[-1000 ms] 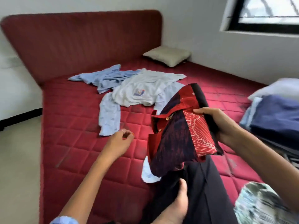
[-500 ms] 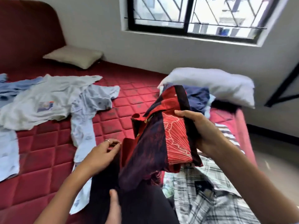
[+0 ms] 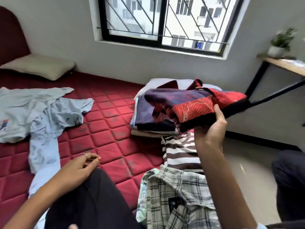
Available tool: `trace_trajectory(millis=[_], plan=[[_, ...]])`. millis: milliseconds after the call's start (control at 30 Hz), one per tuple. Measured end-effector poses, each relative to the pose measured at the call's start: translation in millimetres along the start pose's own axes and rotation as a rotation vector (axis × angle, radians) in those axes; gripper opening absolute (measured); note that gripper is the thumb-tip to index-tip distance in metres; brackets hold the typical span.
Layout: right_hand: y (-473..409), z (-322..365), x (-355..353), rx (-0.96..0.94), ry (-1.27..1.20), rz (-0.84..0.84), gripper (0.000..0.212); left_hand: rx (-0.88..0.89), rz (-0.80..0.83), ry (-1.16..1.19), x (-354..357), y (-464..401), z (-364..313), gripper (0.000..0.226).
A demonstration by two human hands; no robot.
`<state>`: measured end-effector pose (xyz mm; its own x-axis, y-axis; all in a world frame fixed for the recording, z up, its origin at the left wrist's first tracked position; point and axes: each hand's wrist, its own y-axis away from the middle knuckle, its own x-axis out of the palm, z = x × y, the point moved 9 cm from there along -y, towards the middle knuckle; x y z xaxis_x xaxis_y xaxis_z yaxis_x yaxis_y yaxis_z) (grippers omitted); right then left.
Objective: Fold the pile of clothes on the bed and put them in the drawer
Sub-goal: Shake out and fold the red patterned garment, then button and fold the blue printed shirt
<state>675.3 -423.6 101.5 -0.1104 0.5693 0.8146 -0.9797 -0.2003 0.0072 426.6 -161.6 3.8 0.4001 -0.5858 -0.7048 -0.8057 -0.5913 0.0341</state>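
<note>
Since the earlier frame the folded red shirt point(image 3: 196, 103) has been swung flat over the folded stack point(image 3: 153, 124) at the bed's point(image 3: 107, 123) edge, gripped underneath by the right hand point(image 3: 210, 129), seemingly for stacking, while the left hand point(image 3: 82, 166) is held loosely curled, empty.

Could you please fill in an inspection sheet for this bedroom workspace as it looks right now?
Surface: red quilted mattress, partly covered by clothes.
Job's things: folded red patterned shirt held above the folded stack; unfolded pale blue clothes, striped shirt and plaid shirt on the bed.
Clutter: beige pillow by the headboard.
Hands: right hand grips the red shirt; left hand holds nothing.
Cables: nothing seen.
Surroundings: barred window, potted plant on a desk.
</note>
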Motion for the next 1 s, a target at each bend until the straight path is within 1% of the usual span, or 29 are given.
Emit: trace_trajectory(millis=[67,100,133,167,233,300,333,400,433,533,600,667,767,900,1000], plan=[[-8,1,-21,-0.035,-0.034,-0.030,0.028,0.035,-0.002,-0.016,4,-11,-21,0.010],[-9,-6,-39,-0.017,-0.018,-0.070,0.026,0.047,0.002,-0.022,7,-17,-32,0.008],[-11,-18,-65,0.019,0.021,-0.146,0.025,0.064,0.012,-0.022,12,-21,-43,0.010],[-10,-32,-92,0.074,0.081,-0.235,0.025,0.081,0.025,-0.012,17,-24,-54,0.013],[-1,-66,-157,0.261,0.204,-0.405,0.026,0.113,0.060,0.030,30,-28,-73,0.015],[14,-94,-210,0.450,0.318,-0.502,0.023,0.136,0.095,0.057,44,-28,-85,0.012],[19,-99,-226,0.493,0.353,-0.531,0.023,0.142,0.111,0.067,49,-28,-88,0.009],[21,-102,-229,0.514,0.331,-0.503,0.032,0.135,0.135,0.081,57,-27,-88,0.009],[19,-99,-224,0.515,0.328,-0.493,0.033,0.127,0.140,0.075,59,-27,-86,0.011],[32,-86,-202,0.511,0.383,-0.513,0.022,0.109,0.130,0.043,61,-25,-82,0.007],[48,-81,-183,0.489,0.427,-0.477,0.017,0.099,0.123,0.040,60,-24,-78,0.006],[62,-81,-160,0.430,0.474,-0.374,0.009,0.090,0.115,0.035,58,-21,-75,0.006],[77,-94,-125,0.378,0.524,-0.189,0.012,0.065,0.118,0.006,52,-16,-71,0.009],[93,-143,-74,0.476,0.578,0.037,0.021,0.012,0.054,0.026,33,-7,-43,0.007],[112,-180,-33,0.565,0.609,0.201,0.023,-0.081,-0.041,0.033,11,3,-1,0.006]])
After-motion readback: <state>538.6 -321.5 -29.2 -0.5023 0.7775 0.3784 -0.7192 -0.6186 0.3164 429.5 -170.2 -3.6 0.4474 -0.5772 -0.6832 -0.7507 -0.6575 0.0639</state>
